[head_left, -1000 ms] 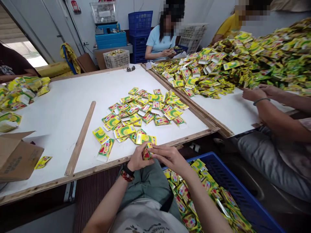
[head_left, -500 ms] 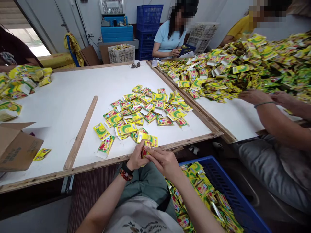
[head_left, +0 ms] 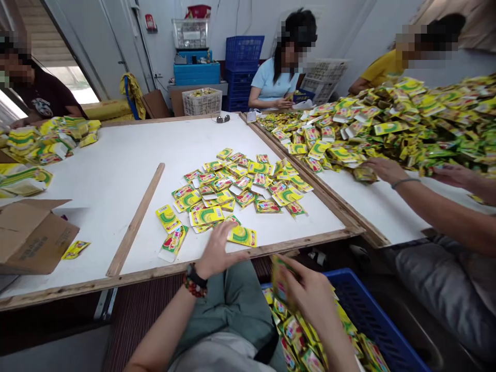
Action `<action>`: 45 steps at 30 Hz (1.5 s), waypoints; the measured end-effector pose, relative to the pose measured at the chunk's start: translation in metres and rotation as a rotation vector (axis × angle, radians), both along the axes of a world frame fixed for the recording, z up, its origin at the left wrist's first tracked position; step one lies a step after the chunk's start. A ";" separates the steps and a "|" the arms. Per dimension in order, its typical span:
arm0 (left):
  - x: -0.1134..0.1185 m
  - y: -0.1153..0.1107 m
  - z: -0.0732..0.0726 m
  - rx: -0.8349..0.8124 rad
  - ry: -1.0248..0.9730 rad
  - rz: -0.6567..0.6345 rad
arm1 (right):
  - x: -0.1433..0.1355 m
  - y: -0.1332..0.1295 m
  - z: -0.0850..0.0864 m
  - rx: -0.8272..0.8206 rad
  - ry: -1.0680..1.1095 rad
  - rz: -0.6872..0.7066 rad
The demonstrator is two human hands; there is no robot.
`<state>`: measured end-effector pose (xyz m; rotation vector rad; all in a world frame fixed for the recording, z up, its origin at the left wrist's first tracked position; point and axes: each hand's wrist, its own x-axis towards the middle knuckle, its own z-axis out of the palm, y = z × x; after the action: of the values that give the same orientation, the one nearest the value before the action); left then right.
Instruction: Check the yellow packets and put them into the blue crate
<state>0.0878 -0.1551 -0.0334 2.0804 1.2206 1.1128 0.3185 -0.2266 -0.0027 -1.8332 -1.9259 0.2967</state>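
Note:
My left hand (head_left: 217,252) is over the table's front edge with thumb and fingers apart, holding nothing. Its fingertips are close to a yellow-green small box (head_left: 243,236) lying flat; whether they touch cannot be made out. My right hand (head_left: 310,289) grips a small printed box (head_left: 279,279), blurred by motion, above the blue crate (head_left: 372,310). Many similar packs (head_left: 296,333) fill that crate. On the white table, a loose spread of small boxes (head_left: 222,183) lies ahead of my left hand, some with white flaps standing out.
A wooden strip (head_left: 135,222) crosses the table at left, beside a cardboard carton (head_left: 36,237) and a loose packet (head_left: 76,250). Wooden rails (head_left: 329,199) divide off the right table, where a large heap (head_left: 406,124) lies. A co-worker's hands (head_left: 383,170) work there; other people sit around.
My hands have parted. The right one has carried a small box right and down over the crate. The left has let go and opened, moving slightly left toward the table boxes. The view has tilted up.

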 end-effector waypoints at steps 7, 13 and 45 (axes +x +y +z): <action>-0.055 0.066 0.025 -0.167 0.614 0.298 | 0.003 0.003 -0.022 0.084 -0.134 0.204; -0.053 0.026 0.050 -0.080 0.499 0.065 | -0.107 0.056 -0.019 0.405 -0.045 0.441; 0.034 -0.028 -0.035 -0.020 -0.051 0.238 | -0.093 0.042 -0.010 -0.026 0.946 0.175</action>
<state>0.1216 -0.1831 -0.0688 1.9171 1.4767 1.2433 0.2259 -0.1846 -0.0129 -1.1719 -1.3755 1.0308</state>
